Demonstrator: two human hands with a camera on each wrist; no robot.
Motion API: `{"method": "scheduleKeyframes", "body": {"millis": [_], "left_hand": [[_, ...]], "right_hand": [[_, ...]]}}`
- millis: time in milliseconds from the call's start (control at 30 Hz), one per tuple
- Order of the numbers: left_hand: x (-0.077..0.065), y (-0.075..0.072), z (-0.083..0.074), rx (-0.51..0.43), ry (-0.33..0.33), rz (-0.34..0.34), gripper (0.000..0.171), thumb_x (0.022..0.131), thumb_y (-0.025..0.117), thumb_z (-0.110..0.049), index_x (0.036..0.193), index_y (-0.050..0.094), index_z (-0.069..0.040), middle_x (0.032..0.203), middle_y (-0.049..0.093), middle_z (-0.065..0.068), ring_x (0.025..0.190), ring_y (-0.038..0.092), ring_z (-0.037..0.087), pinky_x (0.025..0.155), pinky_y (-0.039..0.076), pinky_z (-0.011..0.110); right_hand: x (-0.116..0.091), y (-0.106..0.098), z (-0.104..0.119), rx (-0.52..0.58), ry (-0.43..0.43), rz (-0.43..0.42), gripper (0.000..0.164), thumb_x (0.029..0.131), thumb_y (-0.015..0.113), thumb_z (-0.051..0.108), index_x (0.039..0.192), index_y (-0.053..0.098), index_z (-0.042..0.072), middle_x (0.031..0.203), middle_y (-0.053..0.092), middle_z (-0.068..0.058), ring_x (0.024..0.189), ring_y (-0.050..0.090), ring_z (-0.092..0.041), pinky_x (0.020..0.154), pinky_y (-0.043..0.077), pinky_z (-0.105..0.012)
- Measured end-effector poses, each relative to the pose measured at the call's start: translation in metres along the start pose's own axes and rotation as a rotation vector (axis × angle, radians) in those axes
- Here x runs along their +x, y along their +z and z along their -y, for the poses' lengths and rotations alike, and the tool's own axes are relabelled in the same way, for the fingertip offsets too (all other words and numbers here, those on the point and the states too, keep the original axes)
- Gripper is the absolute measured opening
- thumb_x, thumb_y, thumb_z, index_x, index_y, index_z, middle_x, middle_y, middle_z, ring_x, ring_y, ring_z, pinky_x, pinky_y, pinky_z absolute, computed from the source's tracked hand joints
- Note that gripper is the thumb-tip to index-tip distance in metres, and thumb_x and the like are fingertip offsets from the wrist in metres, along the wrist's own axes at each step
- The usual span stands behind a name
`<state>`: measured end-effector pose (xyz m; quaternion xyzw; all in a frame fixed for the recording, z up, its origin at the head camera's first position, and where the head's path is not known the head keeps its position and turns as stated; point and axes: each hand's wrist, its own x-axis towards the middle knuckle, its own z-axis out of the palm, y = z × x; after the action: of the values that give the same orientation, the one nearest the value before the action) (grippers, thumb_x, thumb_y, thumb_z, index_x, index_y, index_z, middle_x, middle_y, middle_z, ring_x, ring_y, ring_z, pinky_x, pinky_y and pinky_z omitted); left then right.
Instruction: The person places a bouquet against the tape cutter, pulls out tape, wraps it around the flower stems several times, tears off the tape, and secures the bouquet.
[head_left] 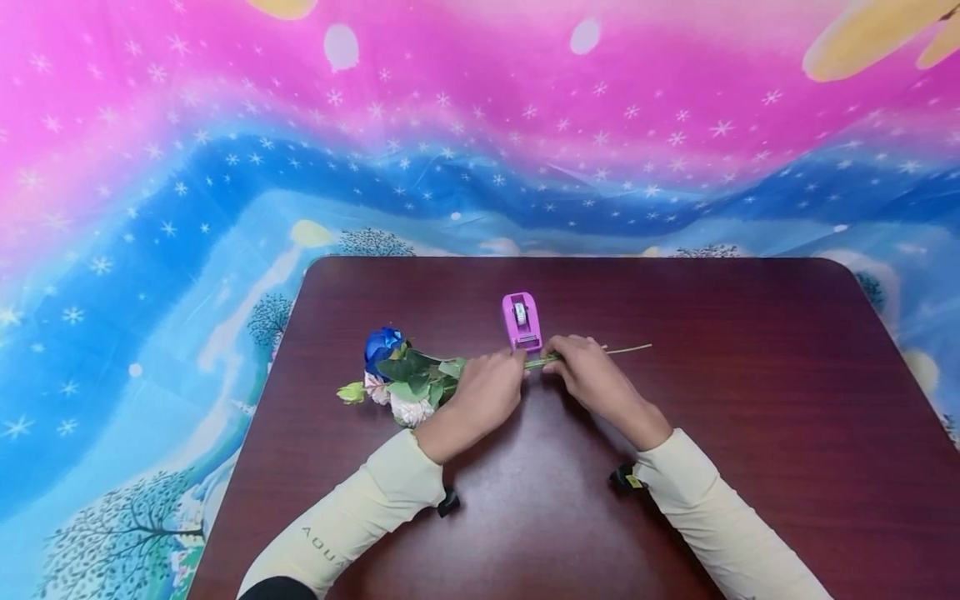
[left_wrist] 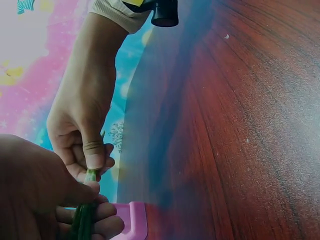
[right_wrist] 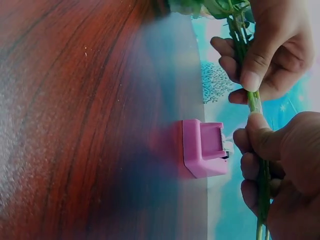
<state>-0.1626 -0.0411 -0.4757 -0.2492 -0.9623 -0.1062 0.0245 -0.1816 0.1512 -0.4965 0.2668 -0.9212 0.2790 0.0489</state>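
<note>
dark-red table (head_left: 750, 358) — snowflake-print backdrop (head_left: 480, 100) behind

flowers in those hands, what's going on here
A person's left hand and right hand both grip the stems of a flower bunch. The left is nearer the blooms, the right nearer the stem ends. A pink tape dispenser sits on the table just beyond, held by neither.

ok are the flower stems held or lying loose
Held: the left hand and right hand both grip the stems, as both wrist views show.
</note>
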Motion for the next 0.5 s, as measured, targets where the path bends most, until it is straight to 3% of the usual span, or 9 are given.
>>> {"method": "scheduleKeyframes", "body": {"millis": [267,400,500], "left_hand": [[0.001,0.000,0.001,0.071,0.055,-0.038,0.011,0.089,0.073,-0.011,0.098,0.067,-0.009,0.074,0.070,0.001,0.058,0.062,0.017,0.050,0.050,0.032],[0.001,0.000,0.001,0.125,0.083,-0.068,0.019,0.082,0.077,-0.009,0.097,0.065,-0.010,0.071,0.069,0.001,0.058,0.064,0.018,0.050,0.051,0.034],[0.000,0.001,0.000,0.176,0.104,-0.093,0.019,0.083,0.076,-0.010,0.099,0.065,-0.010,0.070,0.069,0.000,0.056,0.063,0.017,0.050,0.052,0.034]], "right_hand": [[0.001,-0.002,0.002,-0.026,0.012,-0.003,0.018,0.091,0.076,0.015,0.105,0.070,0.006,0.094,0.076,-0.006,0.085,0.066,-0.022,0.081,0.050,-0.045],[0.003,-0.009,0.002,-0.057,0.002,0.061,0.020,0.094,0.074,0.021,0.109,0.072,0.007,0.099,0.077,-0.005,0.090,0.069,-0.023,0.085,0.051,-0.046],[0.005,-0.013,0.001,-0.070,0.001,0.121,0.016,0.097,0.070,0.019,0.108,0.073,0.008,0.097,0.076,-0.005,0.088,0.070,-0.022,0.084,0.053,-0.045]]}}
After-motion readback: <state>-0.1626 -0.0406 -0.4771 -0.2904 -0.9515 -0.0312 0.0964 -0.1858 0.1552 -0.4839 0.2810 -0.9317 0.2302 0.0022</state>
